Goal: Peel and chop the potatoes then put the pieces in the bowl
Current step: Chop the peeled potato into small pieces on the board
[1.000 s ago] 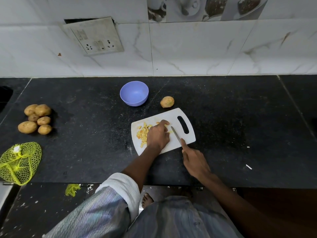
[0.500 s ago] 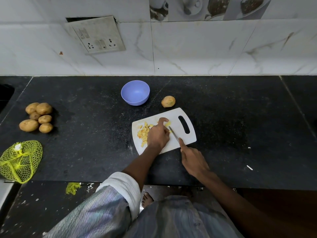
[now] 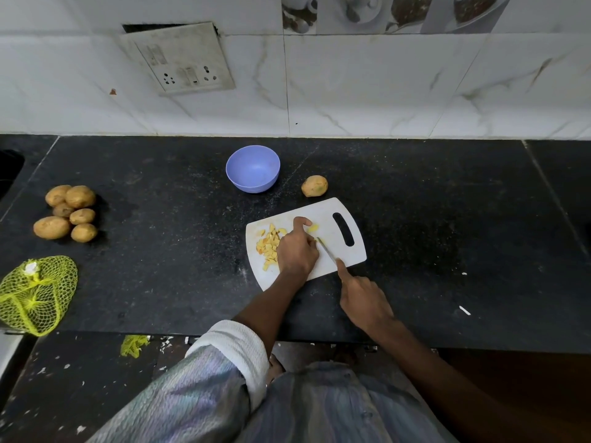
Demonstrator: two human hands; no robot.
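Observation:
A white cutting board [image 3: 329, 266] lies on the black counter. Yellow chopped potato pieces [image 3: 268, 244] are heaped on its left half. My left hand [image 3: 296, 251] is curled over a piece of potato on the board, which it mostly hides; a small yellow bit [image 3: 313, 228] shows by the fingertips. My right hand [image 3: 363, 302] grips a knife [image 3: 326, 249], index finger laid along its back, blade tip beside my left fingers. An empty blue bowl [image 3: 253, 169] stands behind the board. One whole potato [image 3: 314, 186] lies to the bowl's right.
Several unpeeled potatoes [image 3: 68, 213] are piled at the counter's left. A yellow net bag [image 3: 35, 294] lies at the front left edge. A tiled wall with a socket plate [image 3: 185, 62] bounds the back. Dark sink edge [image 3: 8, 169] at far left.
The knife blade has shifted slightly left, closer to my left fingers. My left hand has stayed on the potato. Everything else is unmoved.

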